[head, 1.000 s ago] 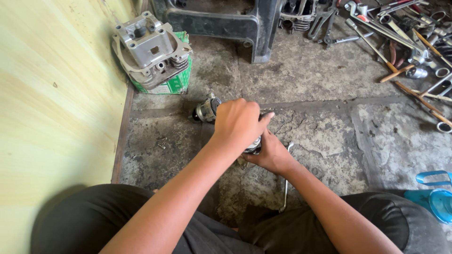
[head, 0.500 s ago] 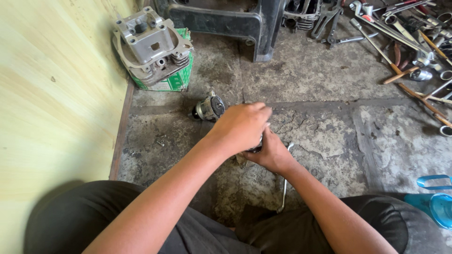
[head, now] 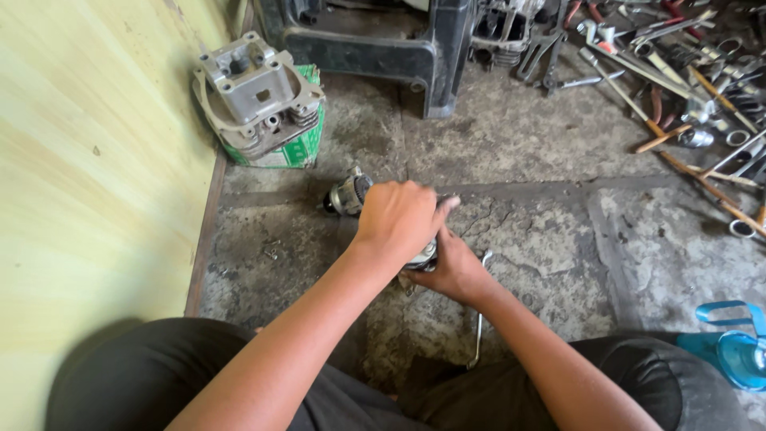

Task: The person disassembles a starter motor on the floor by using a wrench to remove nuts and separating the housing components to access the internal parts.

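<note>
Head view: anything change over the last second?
Very little. The left hand stays clamped over the small metal part on the concrete floor, and the right hand still steadies it from below. Neither let go. The wrench by the right wrist, the grey engine casting on its green box and the scattered tools haven't moved.

Grey metal engine part (head: 348, 194), floor-lying, half-hidden

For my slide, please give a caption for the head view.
Both hands, left over right, grip a small metal motor part on a cracked concrete floor.
</note>
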